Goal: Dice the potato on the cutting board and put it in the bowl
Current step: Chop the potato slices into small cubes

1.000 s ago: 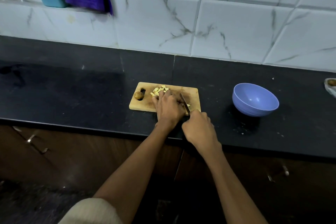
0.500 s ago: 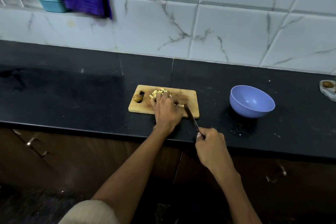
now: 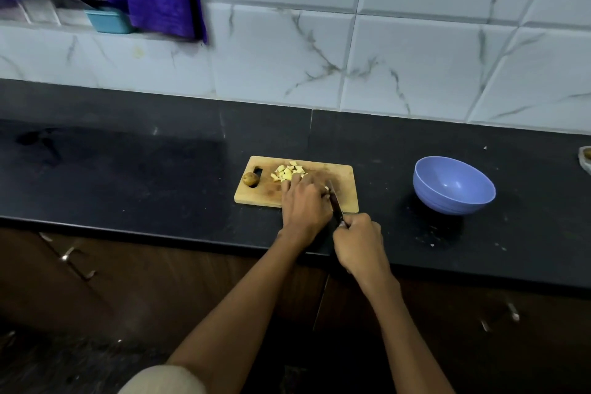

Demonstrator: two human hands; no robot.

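— Potato dice lie at 12 o'clock of the left hand on the cutting board; its fingers press a hidden piece.

— Probably firm, wet, slippery. The right hand clamps the knife.

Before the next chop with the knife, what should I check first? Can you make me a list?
1. Right hand grips the knife handle: ok.
2. Left hand fingers tucked away from the blade: cannot tell, they sit right beside it.
3. Cutting board lies flat on the counter: ok.
4. Potato dice piled on the board, clear of the blade: ok.
5. Bowl upright, empty and ready on the right: ok.
6. Piece being cut: cannot tell, the left hand hides it.
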